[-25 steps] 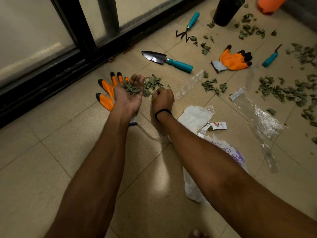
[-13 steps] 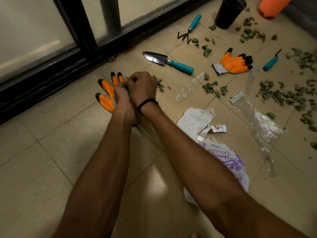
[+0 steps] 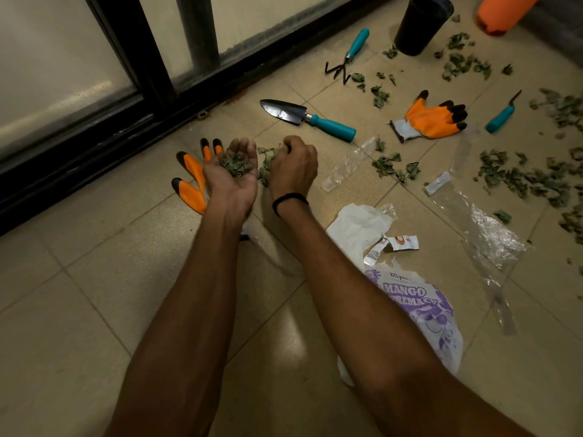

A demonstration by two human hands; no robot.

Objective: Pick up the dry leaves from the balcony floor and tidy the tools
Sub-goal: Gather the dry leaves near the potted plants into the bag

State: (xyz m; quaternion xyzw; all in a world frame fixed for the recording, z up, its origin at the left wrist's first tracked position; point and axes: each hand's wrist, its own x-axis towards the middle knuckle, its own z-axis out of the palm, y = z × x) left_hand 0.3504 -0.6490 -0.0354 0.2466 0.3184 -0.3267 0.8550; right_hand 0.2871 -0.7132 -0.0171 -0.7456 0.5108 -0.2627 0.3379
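Note:
My left hand (image 3: 232, 179) is palm up and cupped around a heap of dry leaves (image 3: 237, 164). Just right of it my right hand (image 3: 293, 167) lies knuckles up, fingers curled down onto a small leaf pile (image 3: 265, 167) on the tiles. More dry leaves are scattered at the right (image 3: 517, 176) and far right. Beyond the hands lie a trowel (image 3: 307, 118), a hand rake (image 3: 348, 56) and a small teal-handled tool (image 3: 501, 116). One orange glove (image 3: 191, 179) lies under my left hand, another orange glove (image 3: 430, 119) sits farther right.
A black pot (image 3: 421, 22) and an orange container (image 3: 501, 11) stand at the top right. A printed plastic bag (image 3: 419, 313), a torn sachet (image 3: 400, 242) and clear plastic wrap (image 3: 485, 228) lie by my right forearm. A black door frame (image 3: 94, 143) borders the left.
My right hand, which was pressed over my left palm half a second ago, has moved back right and down onto the leaf pile on the floor. My left hand stays cupped with leaves.

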